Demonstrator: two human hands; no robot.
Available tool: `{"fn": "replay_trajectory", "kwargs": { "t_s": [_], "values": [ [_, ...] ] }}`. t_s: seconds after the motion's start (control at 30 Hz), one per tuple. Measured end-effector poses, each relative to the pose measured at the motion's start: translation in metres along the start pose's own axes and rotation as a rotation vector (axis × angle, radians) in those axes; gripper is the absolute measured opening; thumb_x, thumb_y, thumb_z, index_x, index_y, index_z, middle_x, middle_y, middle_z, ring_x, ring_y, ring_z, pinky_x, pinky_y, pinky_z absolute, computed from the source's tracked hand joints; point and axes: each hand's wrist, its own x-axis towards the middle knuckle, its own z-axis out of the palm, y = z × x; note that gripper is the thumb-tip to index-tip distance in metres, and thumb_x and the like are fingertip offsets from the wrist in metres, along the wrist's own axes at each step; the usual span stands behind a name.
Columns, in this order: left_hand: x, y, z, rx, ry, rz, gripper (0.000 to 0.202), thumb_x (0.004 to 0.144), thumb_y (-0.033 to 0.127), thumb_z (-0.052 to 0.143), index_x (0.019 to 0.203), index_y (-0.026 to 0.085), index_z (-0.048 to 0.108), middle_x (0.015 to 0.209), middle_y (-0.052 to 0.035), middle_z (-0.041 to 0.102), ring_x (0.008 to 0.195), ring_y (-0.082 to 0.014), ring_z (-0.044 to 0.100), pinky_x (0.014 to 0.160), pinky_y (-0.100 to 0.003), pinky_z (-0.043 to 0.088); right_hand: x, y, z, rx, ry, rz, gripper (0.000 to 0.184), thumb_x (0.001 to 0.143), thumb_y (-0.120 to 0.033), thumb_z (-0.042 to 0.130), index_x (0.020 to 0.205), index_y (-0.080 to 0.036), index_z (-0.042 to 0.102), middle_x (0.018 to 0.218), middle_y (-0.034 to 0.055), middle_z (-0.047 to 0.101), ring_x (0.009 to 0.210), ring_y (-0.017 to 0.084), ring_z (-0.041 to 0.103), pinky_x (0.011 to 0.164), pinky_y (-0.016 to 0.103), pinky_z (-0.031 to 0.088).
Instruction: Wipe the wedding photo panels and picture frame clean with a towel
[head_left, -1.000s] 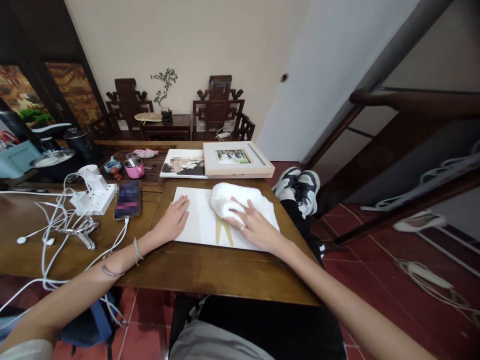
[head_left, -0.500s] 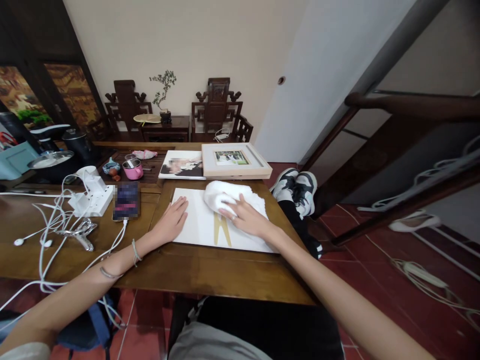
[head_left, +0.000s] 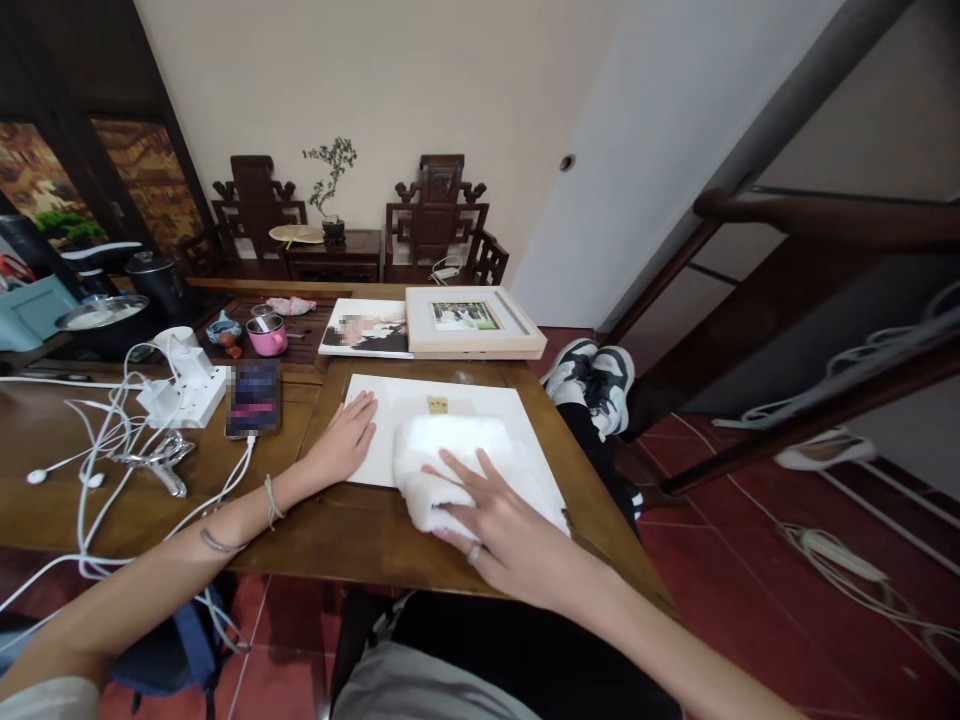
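A white, flat rectangular board lies on the wooden table, with a small gold-coloured piece near its far edge. My left hand rests flat on the board's left edge, fingers stretched out. Under my right hand is a folded white towel, gripped and pressed on the near part of the board. It hides the rest of the gold-coloured shape and overhangs the board's near edge.
Beyond the board lie a wood-framed photo and a picture panel. Left are a phone, a power strip, tangled white cables and a pink cup. Someone's shoes show at the right.
My right hand has drawn the towel toward me, from the board's far part to its near edge. The gold-coloured legs are now covered. My left hand has stayed in place.
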Motion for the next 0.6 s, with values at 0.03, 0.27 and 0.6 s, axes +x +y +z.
{"fn": "replay_trajectory", "kwargs": {
  "t_s": [0.03,0.27,0.6],
  "values": [
    [0.0,0.0,0.0,0.004,-0.003,0.0,0.048,0.093,0.031,0.026,0.134,0.01,0.038,0.146,-0.0138,0.032,0.138,-0.0214,0.022,0.112,-0.045,0.019,0.0,0.0,-0.002,0.013,-0.013,-0.005,0.033,0.094,-0.03,0.037,0.102,-0.016,0.066,0.138,0.0134,0.045,0.137,0.03,0.02,0.109,0.058,0.015],
    [0.001,-0.001,0.0,0.023,-0.019,0.002,0.048,0.093,0.03,0.025,0.135,0.01,0.037,0.147,-0.0133,0.03,0.138,-0.0209,0.021,0.112,-0.044,0.018,0.067,0.054,-0.001,-0.052,0.04,0.041,0.044,0.096,-0.037,0.031,0.119,-0.011,0.058,0.132,0.0176,0.051,0.136,0.03,0.021,0.107,0.06,0.016],
    [0.0,-0.001,-0.002,0.007,-0.03,0.025,0.047,0.092,0.026,0.026,0.136,0.012,0.035,0.147,-0.0132,0.03,0.138,-0.0211,0.021,0.112,-0.044,0.019,0.076,0.021,0.014,-0.192,0.072,0.006,0.037,0.093,-0.028,0.036,0.118,-0.014,0.06,0.14,0.0164,0.042,0.134,0.034,0.023,0.107,0.06,0.012]
  ]
}}
